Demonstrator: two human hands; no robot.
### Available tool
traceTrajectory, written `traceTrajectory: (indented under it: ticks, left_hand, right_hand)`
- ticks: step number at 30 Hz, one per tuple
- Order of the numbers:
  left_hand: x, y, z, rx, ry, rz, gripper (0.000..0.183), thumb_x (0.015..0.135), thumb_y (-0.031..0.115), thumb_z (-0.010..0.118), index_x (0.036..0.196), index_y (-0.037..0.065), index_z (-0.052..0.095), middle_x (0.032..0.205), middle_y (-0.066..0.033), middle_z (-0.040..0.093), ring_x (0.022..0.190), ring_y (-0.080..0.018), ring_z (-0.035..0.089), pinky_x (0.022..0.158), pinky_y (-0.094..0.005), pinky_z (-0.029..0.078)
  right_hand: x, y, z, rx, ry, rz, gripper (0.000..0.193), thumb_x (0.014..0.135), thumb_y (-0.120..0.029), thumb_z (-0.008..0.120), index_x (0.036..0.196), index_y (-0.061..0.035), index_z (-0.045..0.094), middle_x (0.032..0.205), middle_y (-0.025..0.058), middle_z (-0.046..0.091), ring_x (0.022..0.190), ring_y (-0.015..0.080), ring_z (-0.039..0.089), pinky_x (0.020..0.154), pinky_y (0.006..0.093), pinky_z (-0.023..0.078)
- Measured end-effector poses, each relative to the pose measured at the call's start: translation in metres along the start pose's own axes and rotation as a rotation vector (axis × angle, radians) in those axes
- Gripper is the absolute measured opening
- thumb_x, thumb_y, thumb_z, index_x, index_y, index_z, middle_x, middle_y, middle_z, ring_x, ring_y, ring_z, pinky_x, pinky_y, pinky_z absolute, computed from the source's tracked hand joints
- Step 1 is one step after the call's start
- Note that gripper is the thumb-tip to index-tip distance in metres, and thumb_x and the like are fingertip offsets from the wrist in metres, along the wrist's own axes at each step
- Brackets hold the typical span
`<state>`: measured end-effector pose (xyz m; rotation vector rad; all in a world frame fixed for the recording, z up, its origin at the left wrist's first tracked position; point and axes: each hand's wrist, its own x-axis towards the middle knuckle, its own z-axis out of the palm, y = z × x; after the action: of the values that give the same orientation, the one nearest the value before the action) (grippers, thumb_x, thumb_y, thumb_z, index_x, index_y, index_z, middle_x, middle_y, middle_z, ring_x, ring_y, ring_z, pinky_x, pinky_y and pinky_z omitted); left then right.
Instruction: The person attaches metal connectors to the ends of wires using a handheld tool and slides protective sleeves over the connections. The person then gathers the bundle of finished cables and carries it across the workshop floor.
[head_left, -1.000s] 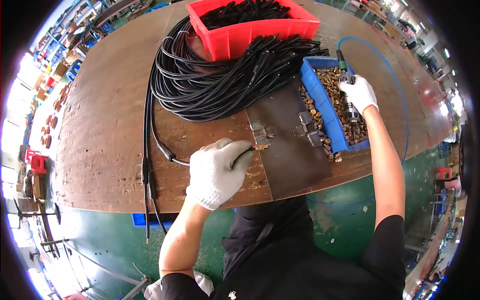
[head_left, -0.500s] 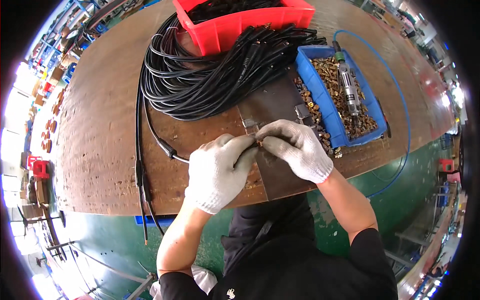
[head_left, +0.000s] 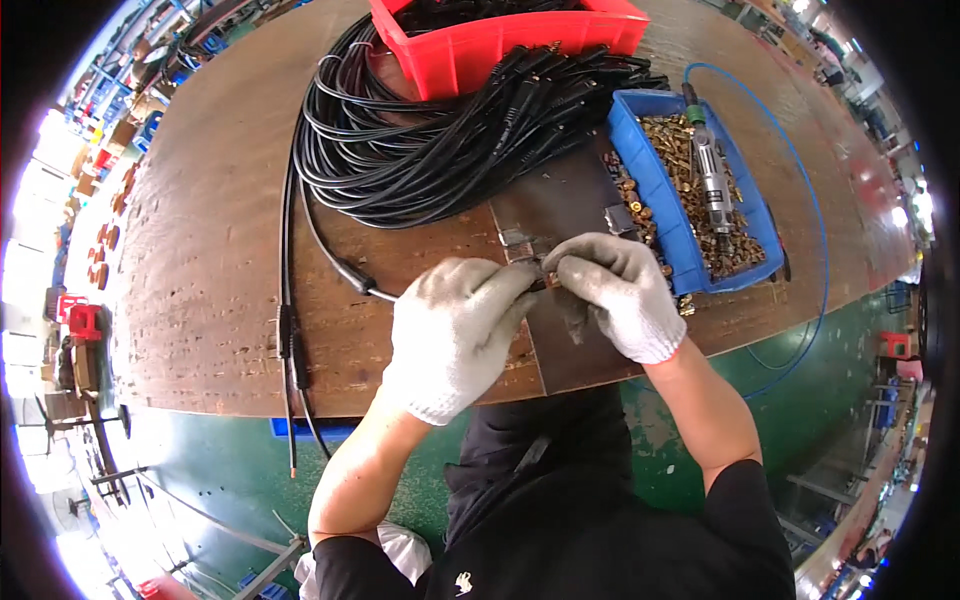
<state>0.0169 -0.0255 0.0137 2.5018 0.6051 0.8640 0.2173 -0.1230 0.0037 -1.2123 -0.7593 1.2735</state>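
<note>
Both my hands wear white knit gloves and meet over the dark plate [head_left: 560, 350] at the table's front. My left hand [head_left: 452, 335] is closed round a black cable [head_left: 381, 294], which runs in from the left past a thicker black sleeve [head_left: 353, 277]. Thumb and fingers of my right hand [head_left: 622, 300] pinch together at the cable's end, beside my left fingertips. A small copper-coloured bit [head_left: 551, 281] shows between the fingertips; its exact shape is mostly hidden. Just beyond the fingers sits a small metal block [head_left: 515, 238].
A blue bin [head_left: 655, 190] of brass fittings stands to the right, a pneumatic screwdriver [head_left: 713, 180] lying across it with a blue hose [head_left: 800, 160]. Loose fittings [head_left: 640, 212] lie beside the bin. Behind are a coiled black cable bundle [head_left: 400, 180] and a red bin [head_left: 510, 45].
The view has shifted a little, so the table and bins sit slightly farther right. My hands stay together at the cable end, their fingers only slightly moved.
</note>
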Motion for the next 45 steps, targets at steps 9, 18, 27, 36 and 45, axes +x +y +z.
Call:
traceTrajectory:
  ticks: [9,18,27,36,45]
  left_hand:
    - [-0.024,-0.068,-0.066,0.402,0.07,-0.325,0.054,0.077,0.006,0.084,0.129,0.014,0.072,0.13,-0.0114,0.067,0.122,-0.0337,0.063,0.105,-0.045,0.051]
    - [-0.019,-0.107,-0.043,0.488,0.069,-0.153,0.046,0.078,0.006,0.08,0.124,0.013,0.075,0.124,-0.0099,0.072,0.121,-0.0335,0.063,0.104,-0.0453,0.051]
    - [-0.018,-0.056,-0.052,0.131,0.108,-0.097,0.046,0.071,0.0,0.081,0.117,0.005,0.075,0.117,-0.0137,0.073,0.111,-0.0344,0.067,0.098,-0.0421,0.054]
    - [-0.021,-0.037,-0.05,-0.095,0.022,-0.066,0.043,0.075,-0.001,0.07,0.118,0.001,0.071,0.116,-0.0183,0.072,0.108,-0.0359,0.069,0.095,-0.0416,0.055]
    - [-0.035,-0.036,-0.035,-0.339,-0.029,-0.202,0.047,0.081,-0.009,0.069,0.126,-0.003,0.062,0.115,-0.0152,0.069,0.099,-0.0223,0.068,0.089,-0.0338,0.056]
  right_hand:
    - [0.008,-0.048,-0.005,-0.014,0.098,-0.194,0.02,0.103,-0.017,0.069,0.109,0.0015,0.072,0.079,0.0052,0.07,0.058,0.0091,0.063,0.048,0.024,0.049]
    - [-0.004,-0.069,0.019,0.0,0.054,-0.242,0.02,0.103,-0.014,0.066,0.11,0.0038,0.071,0.078,0.0069,0.071,0.058,0.0091,0.063,0.05,0.0234,0.05]
    - [-0.025,-0.062,0.037,-0.321,-0.108,-0.492,0.017,0.097,0.001,0.071,0.114,0.002,0.069,0.091,0.0039,0.072,0.076,0.004,0.064,0.065,0.0208,0.052]
    - [-0.024,-0.062,0.047,-0.404,-0.099,-0.542,0.019,0.095,0.0,0.077,0.111,-0.0008,0.068,0.094,0.0037,0.074,0.079,0.0034,0.066,0.069,0.0211,0.055]
    - [-0.022,-0.062,0.045,-0.379,-0.123,-0.51,0.017,0.095,-0.001,0.077,0.11,-0.0003,0.069,0.091,0.0057,0.076,0.076,0.0037,0.068,0.066,0.0223,0.055]
